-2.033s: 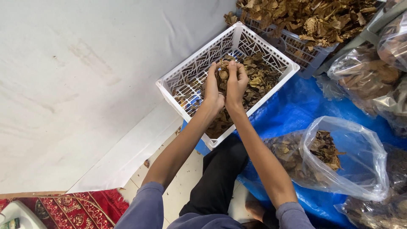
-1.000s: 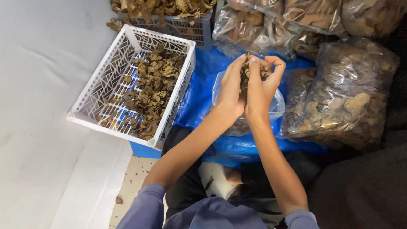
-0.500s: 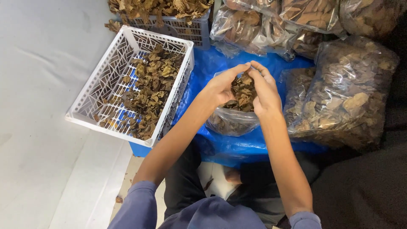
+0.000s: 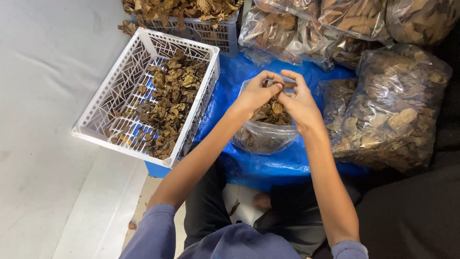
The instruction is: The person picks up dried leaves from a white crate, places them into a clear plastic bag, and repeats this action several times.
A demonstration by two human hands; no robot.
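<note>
Above the mouth of a small clear plastic bag (image 4: 265,135) half full of dried brown leaves, the left hand (image 4: 256,94) and the right hand (image 4: 298,103) meet fingertip to fingertip, both curled narrow and pinching a few dry brown leaf pieces (image 4: 282,86) between them; how much each hand holds cannot be told, since the fingers cover it. That small bag sits on a crumpled blue plastic sheet (image 4: 268,170) just in front of the person's knees, its rim slack and partly folded under the wrists. Left of it, touching the sheet's edge, stands a white plastic lattice crate (image 4: 103,112) with a loose layer of the same leaves (image 4: 167,103) heaped toward its right side. Right of the hands lies a large, full clear bag of leaves (image 4: 390,110), with more stuffed bags (image 4: 306,29) behind and a grey crate (image 4: 211,29) piled high at the top. Judging by the slack rim, the likely slip is brittle fragments crumbling from the pinch and falling outside the opening onto the sheet, or the light bag tipping over if a wrist drags on its edge.
</note>
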